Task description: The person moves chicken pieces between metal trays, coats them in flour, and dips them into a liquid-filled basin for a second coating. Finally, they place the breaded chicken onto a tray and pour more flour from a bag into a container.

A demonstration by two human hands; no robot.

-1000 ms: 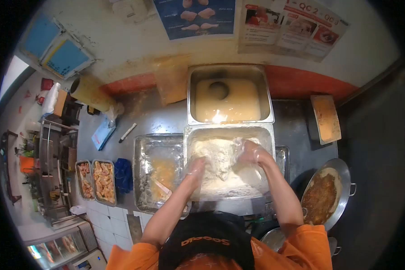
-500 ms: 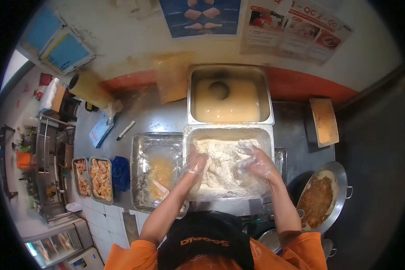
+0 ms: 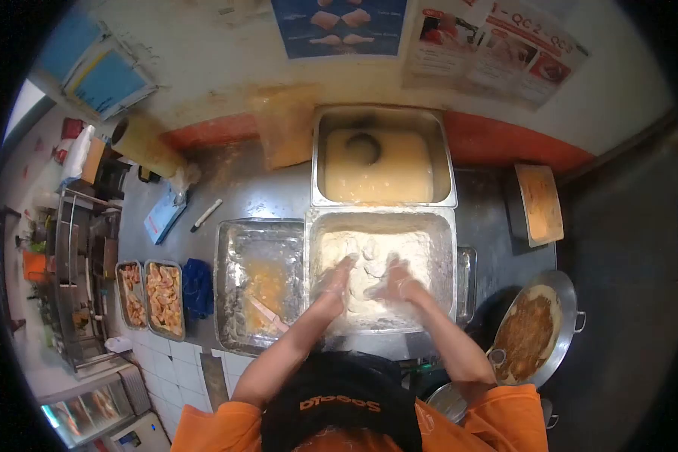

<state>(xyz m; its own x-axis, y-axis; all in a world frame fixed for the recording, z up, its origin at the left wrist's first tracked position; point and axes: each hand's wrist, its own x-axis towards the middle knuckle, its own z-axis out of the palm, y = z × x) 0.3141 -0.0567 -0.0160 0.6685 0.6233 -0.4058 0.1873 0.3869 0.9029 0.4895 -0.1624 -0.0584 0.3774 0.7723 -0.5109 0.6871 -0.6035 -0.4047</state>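
Centrally on my remote feed, coated lumps (image 3: pixel 370 247) lie in pale flour (image 3: pixel 416 244) inside a steel pan (image 3: pixel 444 252), just past two working hands. The left hand (image 3: pixel 337 281) is at the pan's near left, fingers dusted white and angled toward the lumps; the right hand (image 3: pixel 399 282) reaches in opposite, its fingers pointing toward the far side. Both are blurred, and from my distant post I cannot tell whether either set of fingers is clenched around something or loose.

Directly behind, a second pan (image 3: pixel 450 162) holds creamy batter (image 3: pixel 399 166). Left of the flour sits a wet, smeared tray (image 3: pixel 260 239); beyond it come a blue bundle (image 3: pixel 197 288) and two containers of raw-looking meat pieces (image 3: pixel 164 295). A marker (image 3: pixel 206 215) lies near a blue box (image 3: pixel 164 220). To the right I see an orange-filled container (image 3: pixel 540 203) and a handled round pan (image 3: pixel 568 324) with browned contents. Posters (image 3: pixel 339 47) line the wall.
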